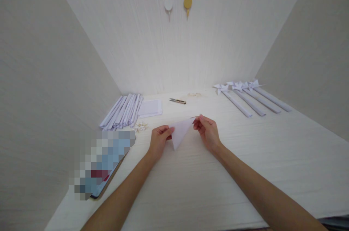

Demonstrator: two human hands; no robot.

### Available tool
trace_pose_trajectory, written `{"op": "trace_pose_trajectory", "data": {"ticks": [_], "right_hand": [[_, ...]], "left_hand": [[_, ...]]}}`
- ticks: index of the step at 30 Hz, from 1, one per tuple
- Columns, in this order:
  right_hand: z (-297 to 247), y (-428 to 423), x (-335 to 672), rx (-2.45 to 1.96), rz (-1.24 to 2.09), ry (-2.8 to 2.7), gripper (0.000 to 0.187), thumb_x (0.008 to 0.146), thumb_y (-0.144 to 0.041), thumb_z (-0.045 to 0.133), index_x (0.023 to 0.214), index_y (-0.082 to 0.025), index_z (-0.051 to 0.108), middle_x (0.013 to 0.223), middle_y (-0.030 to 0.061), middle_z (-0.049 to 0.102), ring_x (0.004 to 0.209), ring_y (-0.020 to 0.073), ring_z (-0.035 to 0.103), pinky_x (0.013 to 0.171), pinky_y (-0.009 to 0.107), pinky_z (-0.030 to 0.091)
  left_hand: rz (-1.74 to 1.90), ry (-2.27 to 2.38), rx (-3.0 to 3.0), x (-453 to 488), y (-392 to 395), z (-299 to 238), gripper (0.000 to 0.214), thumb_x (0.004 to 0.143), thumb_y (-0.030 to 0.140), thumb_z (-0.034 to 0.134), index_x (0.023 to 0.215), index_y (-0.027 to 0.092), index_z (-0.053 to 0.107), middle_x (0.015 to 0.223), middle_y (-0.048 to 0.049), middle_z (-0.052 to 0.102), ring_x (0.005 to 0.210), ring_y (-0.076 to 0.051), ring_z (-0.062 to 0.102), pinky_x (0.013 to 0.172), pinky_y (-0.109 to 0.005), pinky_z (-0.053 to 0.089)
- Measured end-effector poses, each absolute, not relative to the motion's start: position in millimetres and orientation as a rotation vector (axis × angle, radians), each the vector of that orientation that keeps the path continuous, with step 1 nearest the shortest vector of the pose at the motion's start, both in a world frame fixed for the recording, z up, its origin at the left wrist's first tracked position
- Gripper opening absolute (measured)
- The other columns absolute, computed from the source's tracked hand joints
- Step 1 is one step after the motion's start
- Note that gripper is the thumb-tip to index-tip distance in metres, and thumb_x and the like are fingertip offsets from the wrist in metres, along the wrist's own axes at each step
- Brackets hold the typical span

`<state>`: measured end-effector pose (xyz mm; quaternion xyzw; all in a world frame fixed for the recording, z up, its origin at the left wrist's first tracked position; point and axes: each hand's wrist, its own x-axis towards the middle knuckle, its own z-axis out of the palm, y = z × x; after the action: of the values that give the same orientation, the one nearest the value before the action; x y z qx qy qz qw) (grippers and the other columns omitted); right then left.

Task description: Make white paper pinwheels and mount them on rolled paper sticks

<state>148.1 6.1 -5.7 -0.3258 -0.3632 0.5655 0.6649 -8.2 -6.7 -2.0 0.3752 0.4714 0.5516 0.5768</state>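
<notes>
A white sheet of paper (pixel 180 131), folded into a triangle, is held above the table between my two hands. My left hand (pixel 160 138) pinches its left edge, thumb on top. At the upper right corner, my right hand (pixel 207 131) grips the paper between thumb and fingertips. One point of the triangle hangs down toward the tabletop. Beyond my hands lies a pair of small thread snips (pixel 177 101). A stack of white paper squares (pixel 150 108) sits to the left, behind my left hand.
Several rolled paper sticks (pixel 122 111) are piled at the left, near small white-and-tan bits (pixel 140 126). A blurred-out phone-like device (pixel 109 167) lies front left. Several paper pinwheels on sticks (pixel 237 100) rest at the right. Two round hooks (pixel 188 2) are on the back wall.
</notes>
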Motion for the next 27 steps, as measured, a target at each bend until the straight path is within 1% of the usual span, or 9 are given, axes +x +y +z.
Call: {"op": "trace_pose_trajectory", "data": {"ticks": [3, 7, 9, 11, 15, 19, 23, 25, 27], "right_hand": [[-8.7, 8.6, 153.0, -0.725, 1.255, -0.899, 0.013, 0.066, -0.029, 0.064, 0.076, -0.024, 0.069, 0.068, -0.0010, 0.061, 0.052, 0.0068, 0.048, 0.051, 0.023, 0.036], [-13.6, 10.7, 158.9, -0.704, 1.224, -1.084, 0.030, 0.062, -0.016, 0.067, 0.089, -0.029, 0.067, 0.089, -0.0013, 0.062, 0.062, 0.0070, 0.052, 0.058, 0.023, 0.039], [-14.5, 10.8, 160.5, -0.701, 1.203, -1.173, 0.030, 0.061, -0.015, 0.068, 0.088, -0.029, 0.067, 0.091, -0.0008, 0.061, 0.065, 0.0076, 0.052, 0.060, 0.023, 0.040], [-14.1, 10.3, 161.2, -0.707, 1.175, -1.233, 0.028, 0.060, -0.016, 0.069, 0.085, -0.029, 0.068, 0.089, -0.0008, 0.060, 0.066, 0.0080, 0.051, 0.061, 0.024, 0.041], [-11.8, 9.0, 161.1, -0.711, 1.162, -1.301, 0.022, 0.058, -0.016, 0.071, 0.076, -0.028, 0.070, 0.078, -0.0009, 0.060, 0.067, 0.0096, 0.051, 0.061, 0.025, 0.042], [-10.4, 7.6, 160.4, -0.691, 1.185, -1.326, 0.022, 0.053, -0.016, 0.074, 0.071, -0.028, 0.071, 0.076, -0.0004, 0.059, 0.070, 0.0115, 0.052, 0.061, 0.026, 0.042], [-10.6, 6.9, 160.3, -0.714, 1.175, -1.356, 0.016, 0.055, -0.017, 0.073, 0.067, -0.027, 0.071, 0.074, 0.0001, 0.059, 0.067, 0.0109, 0.052, 0.058, 0.026, 0.040], [-10.8, 7.1, 160.4, -0.737, 1.162, -1.343, 0.013, 0.056, -0.018, 0.072, 0.065, -0.027, 0.071, 0.072, -0.0003, 0.059, 0.065, 0.0103, 0.051, 0.056, 0.025, 0.039], [-10.9, 7.6, 160.6, -0.757, 1.152, -1.296, 0.009, 0.056, -0.019, 0.072, 0.061, -0.026, 0.070, 0.070, -0.0007, 0.058, 0.064, 0.0100, 0.051, 0.057, 0.025, 0.038]], "left_hand": [[1.294, 1.078, 0.838, -9.5, -6.6, -0.7, 0.024, 0.045, 0.026, 0.074, 0.045, 0.013, 0.054, 0.046, 0.0037, 0.054, 0.044, -0.005, 0.046, 0.044, -0.017, 0.036], [1.268, 1.063, 0.765, -11.7, -5.9, 2.2, 0.023, 0.043, 0.024, 0.074, 0.045, 0.013, 0.054, 0.044, 0.0036, 0.053, 0.040, -0.005, 0.044, 0.040, -0.017, 0.032], [1.220, 1.063, 0.728, -14.6, -4.8, 4.3, 0.021, 0.042, 0.023, 0.074, 0.055, 0.014, 0.060, 0.048, 0.0018, 0.057, 0.042, -0.008, 0.048, 0.040, -0.018, 0.034], [1.148, 1.053, 0.717, -18.4, -3.6, 6.2, 0.029, 0.044, 0.021, 0.073, 0.070, 0.015, 0.065, 0.054, -0.0004, 0.061, 0.043, -0.010, 0.051, 0.041, -0.020, 0.036], [1.078, 1.002, 0.753, -24.9, -3.3, 8.3, 0.039, 0.050, 0.017, 0.071, 0.088, 0.019, 0.066, 0.057, -0.0016, 0.062, 0.042, -0.009, 0.050, 0.042, -0.021, 0.039], [1.056, 0.905, 0.747, -26.9, -4.7, 9.8, 0.038, 0.053, 0.013, 0.069, 0.090, 0.018, 0.066, 0.057, -0.0011, 0.062, 0.045, -0.009, 0.052, 0.045, -0.019, 0.042], [1.034, 0.876, 0.745, -27.3, -3.7, 7.8, 0.037, 0.055, 0.010, 0.066, 0.092, 0.015, 0.064, 0.056, -0.0014, 0.062, 0.046, -0.009, 0.054, 0.045, -0.019, 0.043], [1.020, 0.889, 0.775, -26.6, -2.6, 4.5, 0.035, 0.058, 0.013, 0.063, 0.093, 0.014, 0.063, 0.054, -0.0020, 0.062, 0.045, -0.010, 0.055, 0.043, -0.018, 0.042], [1.025, 0.948, 0.823, -24.6, -1.7, 0.2, 0.023, 0.063, 0.020, 0.058, 0.084, 0.013, 0.063, 0.045, -0.0006, 0.057, 0.037, -0.008, 0.050, 0.037, -0.017, 0.036]]}}
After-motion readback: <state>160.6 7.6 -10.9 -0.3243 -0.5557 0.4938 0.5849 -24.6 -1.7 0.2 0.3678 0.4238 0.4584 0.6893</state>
